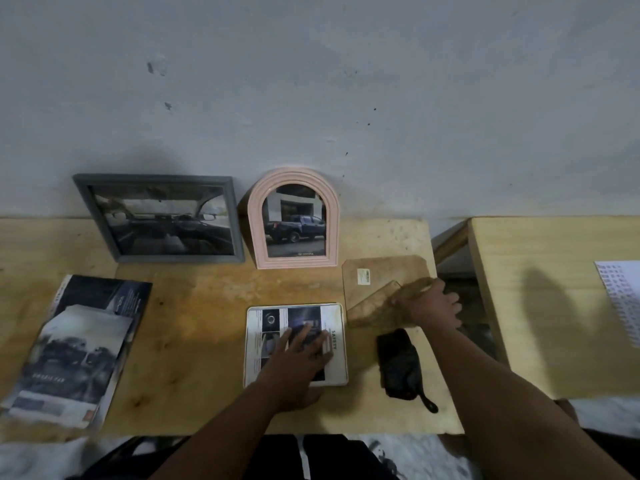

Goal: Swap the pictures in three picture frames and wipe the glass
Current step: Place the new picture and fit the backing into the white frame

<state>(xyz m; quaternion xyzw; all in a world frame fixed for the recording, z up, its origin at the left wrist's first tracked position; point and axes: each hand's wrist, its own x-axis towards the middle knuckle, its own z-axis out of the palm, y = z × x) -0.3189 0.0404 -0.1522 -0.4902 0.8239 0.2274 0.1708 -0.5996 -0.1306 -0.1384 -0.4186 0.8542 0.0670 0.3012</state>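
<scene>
A white square frame (341,362) lies flat at the table's middle with a brochure picture marked "SAFETY" in it. My left hand (301,351) rests flat on that picture, fingers spread. To its right lies the brown backing board (374,271) with a small label, and my right hand (427,303) grips its hinged stand flap at the near edge. A grey rectangular frame (159,220) with a car-interior picture and a pink arched frame (294,220) with a blue pickup picture lean upright against the wall.
A dark cloth (401,365) lies just right of the white frame, near my right forearm. A stack of car brochures (76,348) sits at the left. The wooden table (194,306) ends at a gap on the right; a second table (554,306) holds a printed sheet (623,303).
</scene>
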